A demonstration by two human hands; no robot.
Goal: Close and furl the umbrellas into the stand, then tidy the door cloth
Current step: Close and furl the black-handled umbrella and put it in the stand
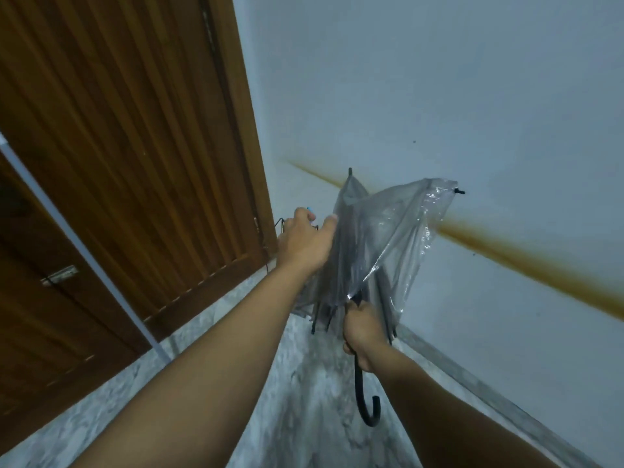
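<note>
A transparent plastic umbrella (pixel 381 238) with black ribs is mostly folded, tip pointing away from me, one panel still flaring to the right. My right hand (pixel 363 336) grips its black shaft just above the hooked handle (pixel 368 413). My left hand (pixel 305 241) presses and gathers the canopy on its left side. Behind my left hand, a thin black wire stand (pixel 282 224) shows partly, with a blue tip (pixel 309 209) peeking out above it. The door cloth is not in view.
A brown wooden door (pixel 135 146) fills the left side, with a metal latch (pixel 60 275) and a pale rod (pixel 84 248) leaning across it. A white wall (pixel 472 96) with a brown stain stripe runs on the right. The floor (pixel 304 383) is grey marble.
</note>
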